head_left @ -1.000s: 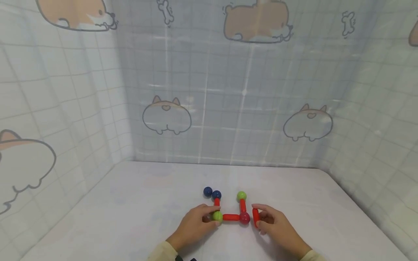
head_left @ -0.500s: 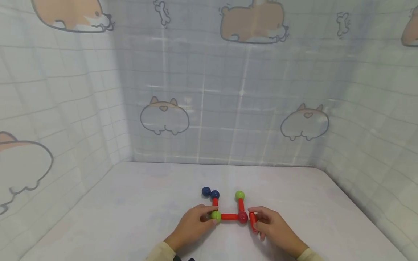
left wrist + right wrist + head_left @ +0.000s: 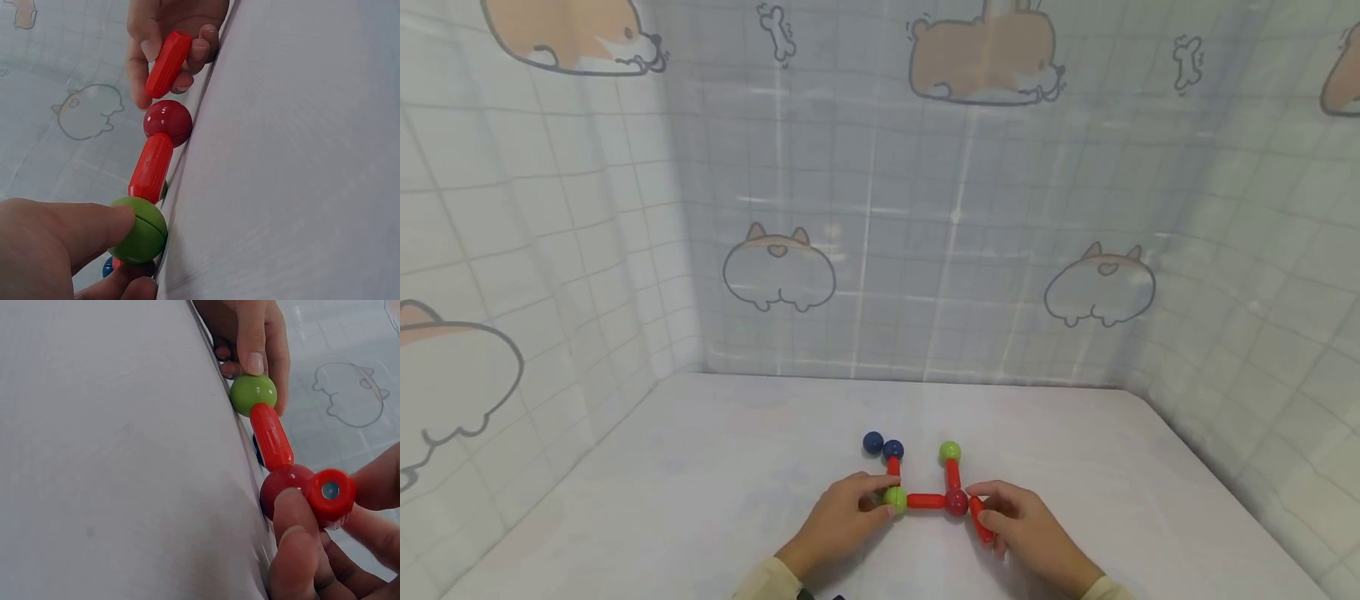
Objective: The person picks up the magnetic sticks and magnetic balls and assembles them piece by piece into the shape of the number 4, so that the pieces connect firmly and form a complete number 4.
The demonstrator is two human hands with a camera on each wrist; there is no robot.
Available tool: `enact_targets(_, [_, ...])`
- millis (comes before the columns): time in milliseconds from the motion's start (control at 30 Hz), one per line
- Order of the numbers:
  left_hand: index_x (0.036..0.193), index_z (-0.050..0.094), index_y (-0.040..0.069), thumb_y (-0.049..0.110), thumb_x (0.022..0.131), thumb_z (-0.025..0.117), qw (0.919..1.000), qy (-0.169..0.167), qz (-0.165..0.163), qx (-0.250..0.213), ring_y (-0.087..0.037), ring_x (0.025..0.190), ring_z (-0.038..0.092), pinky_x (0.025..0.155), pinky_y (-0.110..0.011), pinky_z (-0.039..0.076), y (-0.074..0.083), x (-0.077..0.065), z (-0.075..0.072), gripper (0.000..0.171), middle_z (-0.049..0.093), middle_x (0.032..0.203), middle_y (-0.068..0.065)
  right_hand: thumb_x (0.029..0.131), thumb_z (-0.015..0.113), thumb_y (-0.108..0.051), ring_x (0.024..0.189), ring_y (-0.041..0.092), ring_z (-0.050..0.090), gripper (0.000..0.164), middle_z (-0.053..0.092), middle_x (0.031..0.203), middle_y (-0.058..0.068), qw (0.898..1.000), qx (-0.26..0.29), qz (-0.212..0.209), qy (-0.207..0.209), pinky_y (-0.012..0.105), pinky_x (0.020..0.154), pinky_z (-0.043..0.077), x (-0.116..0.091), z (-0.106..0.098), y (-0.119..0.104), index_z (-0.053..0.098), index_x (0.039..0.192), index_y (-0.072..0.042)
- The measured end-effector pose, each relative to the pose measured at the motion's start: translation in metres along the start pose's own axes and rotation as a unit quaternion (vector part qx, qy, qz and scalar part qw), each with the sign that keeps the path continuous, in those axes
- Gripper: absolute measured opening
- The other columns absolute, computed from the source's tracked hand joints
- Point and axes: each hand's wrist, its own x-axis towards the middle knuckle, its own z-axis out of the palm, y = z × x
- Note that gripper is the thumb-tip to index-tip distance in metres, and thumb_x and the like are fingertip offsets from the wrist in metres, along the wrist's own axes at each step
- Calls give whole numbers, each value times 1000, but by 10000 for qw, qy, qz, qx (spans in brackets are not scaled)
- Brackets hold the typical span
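Observation:
My left hand [image 3: 848, 512] pinches a green ball [image 3: 896, 500] between thumb and fingers. From that ball a red magnetic rod [image 3: 152, 167] runs right to a dark red ball [image 3: 956, 502]. My right hand [image 3: 1026, 525] grips a separate red magnetic rod [image 3: 981, 522], tilted, with its upper end close beside the dark red ball; I cannot tell whether they touch. In the right wrist view the end face of this held rod [image 3: 331, 490] points at the camera. Another red rod [image 3: 952, 473] leads back from the dark red ball to a second green ball [image 3: 950, 452].
Behind my left hand, a red rod [image 3: 893, 468] reaches back to a blue ball [image 3: 892, 451]. A second blue ball [image 3: 872, 442] sits at its left. All stand on a white table [image 3: 737, 450], enclosed by a patterned curtain [image 3: 880, 333] at the back and sides.
My right hand has shifted slightly left and tilted the held rod, bringing its upper end nearer the dark red ball. My left hand keeps its grip on the green ball.

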Motion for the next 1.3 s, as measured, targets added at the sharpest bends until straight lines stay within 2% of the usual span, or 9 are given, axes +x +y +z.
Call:
enact_targets(167, [124,67,29,38,86,71,10000,-55,65,8,-12,78,52,64,-29,43,-1,1,1,40,58,88,14,92,64,-18,61,26,60,37,61,88,9,9999,96,109,58,34,57,54,-2,0,1,56,124,-2])
enact_targets(400, [125,67,28,37,86,72,9999,-47,-82,54,-12,79,53,66,-30,45,-2,0,-1,40,57,87,13,92,65,-19,64,25,61,33,63,82,9,9992,365,84,-105,35,55,54,0,5,-1,58,117,1])
enact_targets(600, [123,68,27,36,85,72,10000,-59,37,28,-13,79,52,65,-30,44,0,0,-1,39,57,88,12,93,65,-19,65,24,60,32,63,80,8,9984,509,192,-155,35,56,54,-1,9,1,57,116,2])
enact_targets(733, [123,69,29,38,86,72,10000,-46,5,45,-13,78,52,64,-29,43,-1,0,0,38,57,87,12,92,66,-19,65,23,60,31,63,79,8,9982,549,187,-178,35,56,54,-2,10,-1,57,114,2])
enact_targets(1000, [122,69,26,38,84,73,9997,49,92,235,-10,74,53,61,-28,44,0,1,1,39,58,88,14,91,68,-19,64,23,59,31,63,79,8,9992,359,153,-106,34,53,53,-2,11,-6,58,113,0])
enact_targets(1300, [122,69,28,40,85,72,9993,258,107,252,-9,76,53,63,-27,44,1,-2,3,39,58,88,17,90,68,-20,63,23,60,33,63,80,7,9995,210,254,-33,34,53,53,0,13,-5,57,113,0])
